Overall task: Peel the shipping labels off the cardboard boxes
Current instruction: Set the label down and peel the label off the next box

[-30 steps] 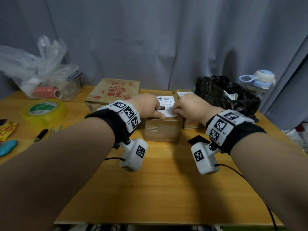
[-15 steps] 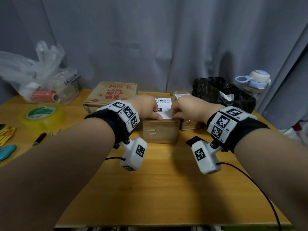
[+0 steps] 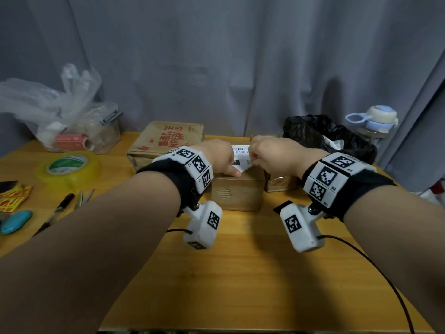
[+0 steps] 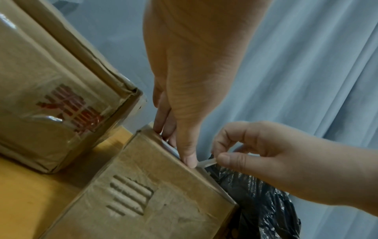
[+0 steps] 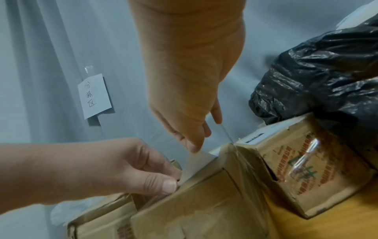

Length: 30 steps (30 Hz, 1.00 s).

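A small brown cardboard box (image 3: 237,194) stands mid-table with a white shipping label (image 3: 240,157) on its top. My left hand (image 3: 230,168) presses straight fingers and thumb on the box top (image 4: 143,186), holding it down beside the label. My right hand (image 3: 252,160) pinches the label's near right corner between thumb and forefinger. In the left wrist view that corner (image 4: 206,163) is lifted off the box edge in my right hand (image 4: 216,159). The right wrist view shows the peeled flap (image 5: 196,161) rising from the box (image 5: 204,202), with my left hand (image 5: 169,181) beside it.
A larger box with red print (image 3: 166,141) sits at the back left. A third box (image 3: 280,183) carrying its own label (image 5: 255,137) stands right, in front of a black bag (image 3: 330,138). Tape roll (image 3: 68,167), scissors (image 3: 84,196) and pen (image 3: 63,203) lie left.
My right hand has gone from picking at the label's edge to pulling its corner up off the box. The left hand stays pressed on the box top.
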Each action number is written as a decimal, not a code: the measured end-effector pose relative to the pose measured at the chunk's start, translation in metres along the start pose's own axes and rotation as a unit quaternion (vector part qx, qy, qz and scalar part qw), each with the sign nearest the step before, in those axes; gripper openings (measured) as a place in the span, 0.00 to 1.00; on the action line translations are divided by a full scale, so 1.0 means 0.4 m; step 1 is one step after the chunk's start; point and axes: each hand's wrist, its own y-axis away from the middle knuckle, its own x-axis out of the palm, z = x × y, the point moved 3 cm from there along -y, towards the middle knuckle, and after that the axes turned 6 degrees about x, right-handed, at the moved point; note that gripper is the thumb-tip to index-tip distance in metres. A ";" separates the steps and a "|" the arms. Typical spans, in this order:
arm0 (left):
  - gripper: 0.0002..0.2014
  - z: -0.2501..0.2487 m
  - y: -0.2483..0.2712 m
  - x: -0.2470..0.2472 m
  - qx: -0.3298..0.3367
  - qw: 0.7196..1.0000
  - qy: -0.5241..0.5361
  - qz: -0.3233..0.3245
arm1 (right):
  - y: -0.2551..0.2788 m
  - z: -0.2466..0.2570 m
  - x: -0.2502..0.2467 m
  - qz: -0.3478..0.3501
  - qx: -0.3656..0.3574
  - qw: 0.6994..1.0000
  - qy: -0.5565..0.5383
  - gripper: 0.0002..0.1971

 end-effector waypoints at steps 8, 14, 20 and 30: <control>0.28 0.010 0.008 0.009 0.007 1.000 0.021 -0.015 | -0.003 0.002 -0.016 -0.052 0.018 0.998 -0.009 0.07; 0.26 0.020 0.012 0.018 0.006 0.997 0.051 -0.054 | 0.013 0.033 -0.001 0.003 -0.009 1.000 0.013 0.19; 0.25 0.025 0.016 0.008 0.018 0.997 0.060 -0.047 | 0.007 0.031 0.007 -0.010 -0.026 0.999 0.033 0.12; 0.30 0.063 0.034 0.032 -0.013 0.999 0.030 -0.009 | 0.001 0.030 0.015 -0.027 -0.046 0.996 0.065 0.14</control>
